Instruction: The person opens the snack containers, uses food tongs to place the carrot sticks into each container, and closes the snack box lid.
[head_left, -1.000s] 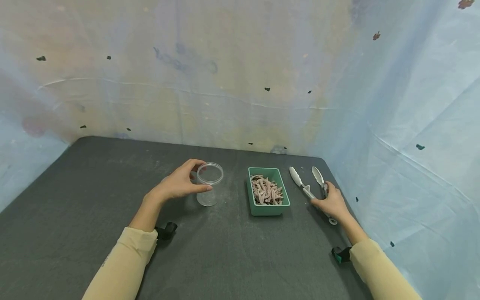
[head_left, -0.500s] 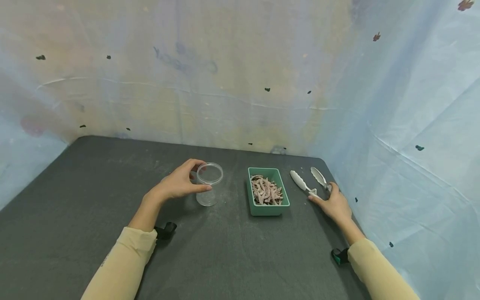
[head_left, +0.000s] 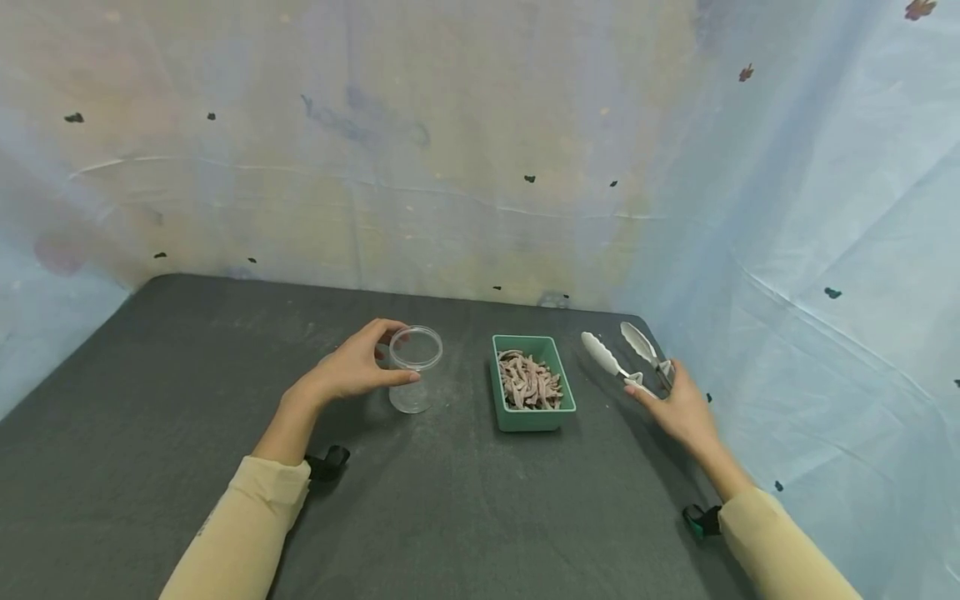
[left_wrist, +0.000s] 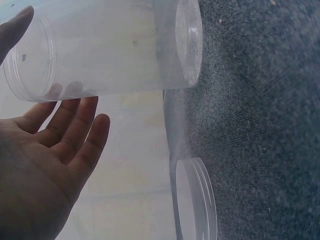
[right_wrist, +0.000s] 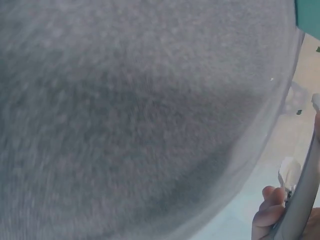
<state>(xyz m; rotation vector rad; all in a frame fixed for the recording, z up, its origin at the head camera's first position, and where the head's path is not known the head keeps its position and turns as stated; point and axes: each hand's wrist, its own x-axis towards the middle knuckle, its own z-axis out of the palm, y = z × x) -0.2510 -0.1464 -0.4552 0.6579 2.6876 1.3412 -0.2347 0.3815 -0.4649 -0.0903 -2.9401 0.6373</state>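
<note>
My left hand (head_left: 358, 364) holds a clear plastic jar (head_left: 410, 399) upright near its rim, thumb on one side and fingers on the other. The jar stands on the dark table. In the left wrist view a clear round lid (left_wrist: 196, 200) lies on the table beside it; the head view does not show it. With my right hand (head_left: 684, 414) I grip metal tongs (head_left: 602, 356), their white tips pointing away and spread apart. Between the hands sits a green rectangular container (head_left: 534, 422) of pale meat strips (head_left: 529, 382).
The dark table (head_left: 450, 517) ends at a pale plastic sheet (head_left: 420, 225) behind. Another side of that sheeting (head_left: 840, 375) rises close beside the right hand. A corner of the green container shows in the right wrist view.
My right hand has picked up the tongs from the table and raised them; their tips remain spread. The left hand and the jar have stayed in place.
</note>
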